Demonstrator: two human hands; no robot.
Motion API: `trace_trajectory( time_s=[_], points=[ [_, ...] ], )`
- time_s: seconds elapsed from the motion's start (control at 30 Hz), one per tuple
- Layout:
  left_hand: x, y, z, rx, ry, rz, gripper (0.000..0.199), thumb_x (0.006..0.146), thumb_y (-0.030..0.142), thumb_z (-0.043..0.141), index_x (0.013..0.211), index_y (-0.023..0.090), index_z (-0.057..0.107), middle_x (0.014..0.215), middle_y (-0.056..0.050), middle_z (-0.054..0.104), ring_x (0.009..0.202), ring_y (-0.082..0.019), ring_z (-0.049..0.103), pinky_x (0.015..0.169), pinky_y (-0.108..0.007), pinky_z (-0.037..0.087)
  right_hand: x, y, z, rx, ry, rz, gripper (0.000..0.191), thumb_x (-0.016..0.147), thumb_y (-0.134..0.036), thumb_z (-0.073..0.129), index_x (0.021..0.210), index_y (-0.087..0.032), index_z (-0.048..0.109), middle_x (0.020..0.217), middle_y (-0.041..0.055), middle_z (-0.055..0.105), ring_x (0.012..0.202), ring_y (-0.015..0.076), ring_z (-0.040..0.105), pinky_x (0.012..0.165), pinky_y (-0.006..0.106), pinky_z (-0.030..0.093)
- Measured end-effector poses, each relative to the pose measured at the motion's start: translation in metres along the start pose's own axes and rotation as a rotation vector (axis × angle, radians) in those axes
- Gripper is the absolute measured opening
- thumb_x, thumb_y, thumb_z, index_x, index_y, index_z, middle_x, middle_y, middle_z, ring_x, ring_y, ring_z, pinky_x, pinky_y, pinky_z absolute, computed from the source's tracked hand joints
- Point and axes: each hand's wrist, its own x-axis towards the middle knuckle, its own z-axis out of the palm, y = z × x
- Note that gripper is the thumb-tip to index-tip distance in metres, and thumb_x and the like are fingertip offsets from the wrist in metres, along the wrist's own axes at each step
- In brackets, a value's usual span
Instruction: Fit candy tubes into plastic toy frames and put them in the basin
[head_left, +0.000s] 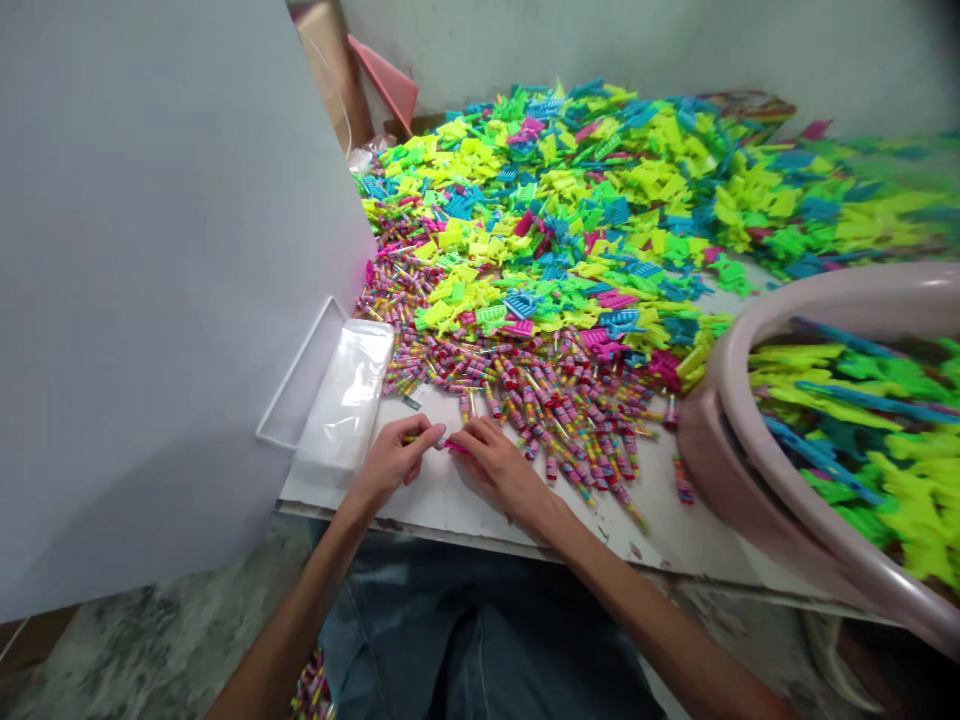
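Near the table's front edge, my left hand (397, 455) is closed in a pinch on a small yellowish candy tube, mostly hidden by the fingers. Just to its right, my right hand (499, 465) pinches a small pink piece (454, 446), its tip showing between the two hands. Beyond the hands lies a spread of wrapped candy tubes (555, 400) with pink labels and colourful contents. Behind them rises a large heap of yellow, green, blue and pink plastic pieces (555, 210).
Clear plastic bags (345, 400) lie left of the hands beside a white wire frame (296, 380). A large white panel (165, 280) stands at the left. A pinkish basin (739, 400) of plastic pieces sits at the right.
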Motion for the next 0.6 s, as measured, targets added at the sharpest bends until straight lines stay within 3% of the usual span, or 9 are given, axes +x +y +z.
trace_trajectory(
  time_s=[0.27, 0.43, 0.6],
  points=[
    [-0.004, -0.004, 0.005, 0.087, 0.093, 0.108, 0.041, 0.088, 0.053, 0.056, 0.068, 0.018, 0.051, 0.047, 0.008, 0.036, 0.042, -0.007, 0.035, 0.045, -0.020, 0.028, 0.000, 0.003, 0.003, 0.057, 0.061, 0.042, 0.010, 0.099, -0.023, 0.046, 0.101, -0.022, 0.056, 0.095, 0.0076, 0.058, 0.096, 0.0237, 0.053, 0.086, 0.038, 0.045],
    [-0.006, -0.006, 0.011, 0.215, 0.223, 0.201, 0.037, 0.090, 0.050, 0.054, 0.077, 0.017, 0.061, 0.062, 0.004, 0.050, 0.056, -0.010, 0.044, 0.054, -0.022, 0.032, 0.002, 0.003, 0.002, 0.218, 0.156, 0.191, 0.004, 0.092, -0.022, 0.058, 0.095, -0.020, 0.055, 0.089, 0.0046, 0.061, 0.080, 0.0192, 0.058, 0.074, 0.030, 0.046],
    [-0.005, -0.009, 0.018, 0.357, 0.261, 0.265, 0.039, 0.098, 0.043, 0.040, 0.072, 0.018, 0.055, 0.066, 0.001, 0.051, 0.064, -0.013, 0.048, 0.063, -0.024, 0.035, 0.003, 0.002, -0.002, 0.274, 0.218, 0.305, 0.014, 0.087, -0.033, 0.067, 0.085, -0.020, 0.061, 0.079, 0.0014, 0.064, 0.070, 0.0167, 0.059, 0.067, 0.027, 0.044]
  ],
)
